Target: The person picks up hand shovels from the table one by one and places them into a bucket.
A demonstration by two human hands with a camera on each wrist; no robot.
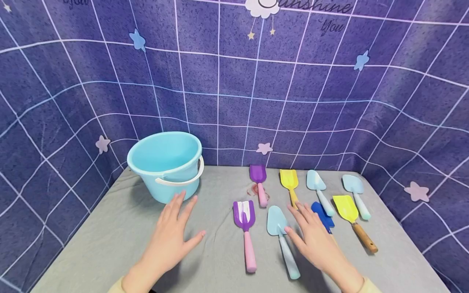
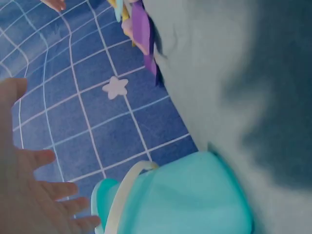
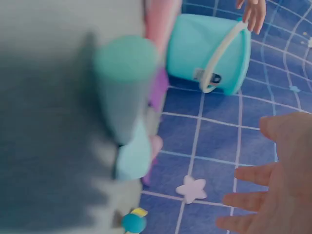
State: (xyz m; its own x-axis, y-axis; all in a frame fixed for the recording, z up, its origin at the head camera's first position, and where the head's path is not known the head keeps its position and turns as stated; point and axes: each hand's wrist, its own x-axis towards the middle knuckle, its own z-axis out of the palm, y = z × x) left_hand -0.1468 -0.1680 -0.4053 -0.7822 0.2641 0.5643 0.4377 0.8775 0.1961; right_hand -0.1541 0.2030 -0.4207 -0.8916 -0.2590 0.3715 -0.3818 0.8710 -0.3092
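My left hand (image 1: 172, 236) hovers with spread fingers in front of a light blue bucket (image 1: 170, 187), whose white handle (image 1: 183, 182) hangs down its front. It holds nothing. Over the toy shovels on the right, my right hand (image 1: 316, 240) is also spread and holds nothing. Nearest to it lie a pale blue shovel (image 1: 287, 252) and a dark blue shovel (image 1: 322, 215), partly hidden by the hand. Left of these is a purple shovel with a pink handle (image 1: 249, 252). In the right wrist view, the pale blue shovel's handle end (image 3: 126, 61) looms close and blurred.
Farther back lie another purple shovel (image 1: 258, 174), a yellow one (image 1: 289, 179) and two pale blue ones (image 1: 316, 181) (image 1: 353, 184). A yellow shovel with a wooden handle (image 1: 364, 238) lies at the right. A purple grid-patterned cloth (image 1: 234, 108) stands behind the grey tabletop (image 1: 216, 244).
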